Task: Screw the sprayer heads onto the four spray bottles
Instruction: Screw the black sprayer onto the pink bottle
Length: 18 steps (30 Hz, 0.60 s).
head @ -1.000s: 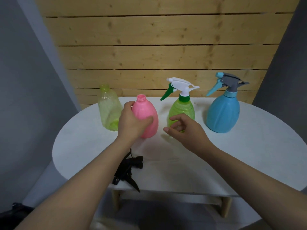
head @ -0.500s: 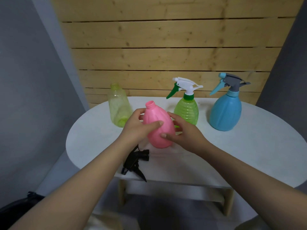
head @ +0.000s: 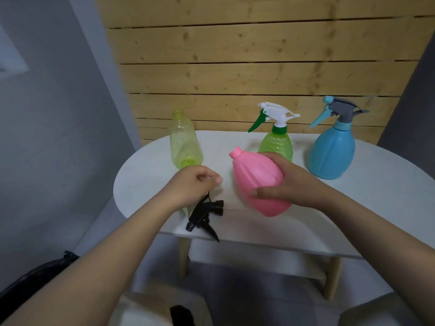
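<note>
Pale green piece (head: 186, 211) mostly hidden under left wrist (beside black sprayer head (head: 204, 216)), unidentifiable

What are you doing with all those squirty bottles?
Putting sprayer tops on them. The right hand holds the tilted pink bottle, which has no top. The left hand reaches over the black sprayer head on the table. The green bottle and blue bottle already have tops; the yellow-green bottle doesn't.

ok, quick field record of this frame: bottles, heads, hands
capped: green bottle, blue bottle
uncapped: pink bottle, yellow-green bottle
loose head: black sprayer head, near front edge of white table
right hand: holds pink bottle tilted, neck toward left
left hand: fingers curled, just above black sprayer head; contact unclear
progress: two of four done
</note>
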Each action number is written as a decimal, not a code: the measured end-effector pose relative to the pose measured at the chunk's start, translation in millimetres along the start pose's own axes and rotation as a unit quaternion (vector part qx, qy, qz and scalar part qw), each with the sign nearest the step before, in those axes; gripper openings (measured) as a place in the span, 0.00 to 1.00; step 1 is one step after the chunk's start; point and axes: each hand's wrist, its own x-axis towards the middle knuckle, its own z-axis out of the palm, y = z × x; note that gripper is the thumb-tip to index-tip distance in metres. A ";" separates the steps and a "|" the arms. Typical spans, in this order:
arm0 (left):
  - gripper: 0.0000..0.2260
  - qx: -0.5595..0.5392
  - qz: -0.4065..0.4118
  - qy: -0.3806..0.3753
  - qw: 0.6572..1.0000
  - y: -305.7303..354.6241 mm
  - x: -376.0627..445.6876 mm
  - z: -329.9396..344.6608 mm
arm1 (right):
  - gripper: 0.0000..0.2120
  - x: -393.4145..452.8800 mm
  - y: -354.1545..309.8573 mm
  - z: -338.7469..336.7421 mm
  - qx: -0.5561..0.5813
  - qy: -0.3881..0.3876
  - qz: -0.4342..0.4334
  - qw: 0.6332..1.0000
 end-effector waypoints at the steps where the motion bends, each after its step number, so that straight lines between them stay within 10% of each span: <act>1: 0.08 0.030 -0.003 -0.001 1.000 -5.5 -2.6 0.2 | 0.38 -1.5 0.5 -4.2 -0.002 0.004 0.005 1.000; 7: 0.19 0.180 -0.010 -0.002 0.984 -25.6 -12.0 11.3 | 0.42 -9.6 4.9 -18.1 0.008 0.001 0.021 1.000; 18: 0.21 0.141 -0.009 0.034 0.989 -25.8 -13.2 31.6 | 0.42 -12.1 9.4 -21.4 0.020 0.008 0.011 1.000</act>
